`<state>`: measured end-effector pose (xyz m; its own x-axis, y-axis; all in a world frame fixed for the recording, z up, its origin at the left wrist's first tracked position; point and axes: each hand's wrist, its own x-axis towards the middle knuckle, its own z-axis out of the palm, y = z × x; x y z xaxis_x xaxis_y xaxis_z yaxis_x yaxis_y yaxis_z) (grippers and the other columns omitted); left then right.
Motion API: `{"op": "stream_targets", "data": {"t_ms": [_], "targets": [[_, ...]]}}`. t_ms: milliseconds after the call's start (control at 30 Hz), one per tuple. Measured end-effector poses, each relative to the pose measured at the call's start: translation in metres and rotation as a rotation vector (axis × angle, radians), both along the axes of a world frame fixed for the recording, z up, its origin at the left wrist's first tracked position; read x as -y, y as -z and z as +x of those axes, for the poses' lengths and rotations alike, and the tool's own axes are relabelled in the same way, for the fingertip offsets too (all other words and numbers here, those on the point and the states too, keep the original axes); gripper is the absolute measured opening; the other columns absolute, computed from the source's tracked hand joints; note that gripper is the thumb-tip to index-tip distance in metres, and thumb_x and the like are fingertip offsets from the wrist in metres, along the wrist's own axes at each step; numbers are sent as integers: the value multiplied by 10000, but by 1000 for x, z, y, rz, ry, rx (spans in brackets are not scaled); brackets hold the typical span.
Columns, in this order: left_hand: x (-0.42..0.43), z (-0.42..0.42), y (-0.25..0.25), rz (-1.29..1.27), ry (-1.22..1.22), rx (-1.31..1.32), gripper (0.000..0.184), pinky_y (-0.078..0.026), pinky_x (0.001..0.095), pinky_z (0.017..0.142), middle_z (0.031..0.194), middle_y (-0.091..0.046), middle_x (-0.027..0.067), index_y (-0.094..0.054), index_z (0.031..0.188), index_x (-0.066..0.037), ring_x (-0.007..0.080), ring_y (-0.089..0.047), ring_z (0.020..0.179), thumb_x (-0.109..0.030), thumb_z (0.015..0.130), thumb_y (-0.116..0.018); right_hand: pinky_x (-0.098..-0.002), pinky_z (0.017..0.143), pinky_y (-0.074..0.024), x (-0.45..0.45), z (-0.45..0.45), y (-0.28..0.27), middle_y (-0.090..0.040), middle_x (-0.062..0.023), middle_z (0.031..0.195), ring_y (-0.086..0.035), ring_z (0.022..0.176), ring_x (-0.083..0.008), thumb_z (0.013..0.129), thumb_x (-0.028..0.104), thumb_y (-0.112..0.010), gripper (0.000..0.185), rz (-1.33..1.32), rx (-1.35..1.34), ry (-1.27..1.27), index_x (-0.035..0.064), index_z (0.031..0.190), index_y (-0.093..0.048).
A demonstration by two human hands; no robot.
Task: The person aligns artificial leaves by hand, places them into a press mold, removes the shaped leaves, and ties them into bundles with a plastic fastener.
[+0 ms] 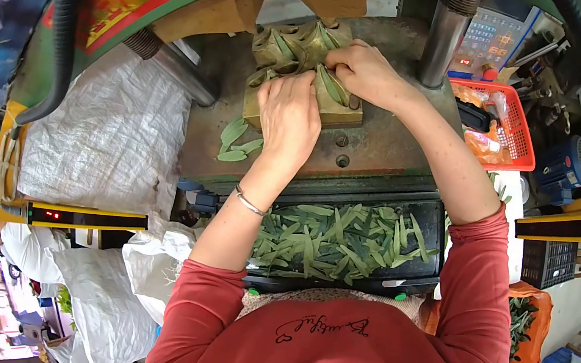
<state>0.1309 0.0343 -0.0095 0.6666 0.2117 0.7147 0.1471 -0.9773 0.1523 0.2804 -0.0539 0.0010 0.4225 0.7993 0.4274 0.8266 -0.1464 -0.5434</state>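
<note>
A brass mould block (340, 117) with leaf-shaped hollows sits on the machine's metal bed, green leaves lying in several hollows. My left hand (290, 116) rests over the block's front left part, fingers bent and close together, their tips partly hidden. Over the right side, my right hand (363, 70) has its fingers curled inward, so whatever is in them is out of sight. Between both hands a green leaf (330, 84) lies slanted on the block, near the fingertips. A few loose leaves (235, 134) lie on the bed, left of the block.
A black tray (439, 260) of green leaves is in front of my body. Steel posts (450, 43) flank the bed. At right are a red basket (522, 132), a control panel (493, 38) and a yellow sensor bar (576, 222); at left, a white woven sack (111, 128).
</note>
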Motion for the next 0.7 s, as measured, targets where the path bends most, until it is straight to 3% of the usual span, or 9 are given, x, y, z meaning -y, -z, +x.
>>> {"op": "stream_targets", "data": {"t_ms": [367,533,600,667,700], "targets": [[0,-12,-17,-60,-23,40,196,-390,341,849,888,-643,89,-628,969,-13,259,-566,835,-64,801,-540,-318,755,-451,15,-14,-9,-675,-69,826,-554,728,-256,787,83,-495,189,155,4,147,29,867,-657],[-5,-19,-20,-100,8,94,191,-398,337,844,881,-647,85,-630,971,-13,248,-574,837,-67,815,-534,-291,743,-455,17,-18,-15,-679,-68,833,-585,748,-220,819,83,-489,187,143,-104,141,17,867,-658],[-12,-21,-28,-134,16,99,183,-403,339,845,878,-650,85,-629,968,-10,240,-580,849,-69,829,-526,-311,755,-467,16,-21,-24,-675,-89,882,-595,811,-229,839,106,-481,215,268,-317,125,5,935,-644],[-24,-21,-48,-1124,282,310,224,-428,347,826,987,-636,94,-592,1053,-8,224,-579,934,-100,875,-494,-331,767,-480,12,-21,-36,-670,-110,930,-606,874,-239,859,128,-473,254,391,-525,103,-7,1004,-631],[-44,-18,-51,-1405,437,365,272,-444,326,814,1043,-619,121,-561,1112,-7,246,-576,952,-153,891,-498,-331,767,-480,7,-17,-41,-670,-110,930,-606,874,-239,859,128,-473,254,389,-520,100,-7,1004,-631]]}}
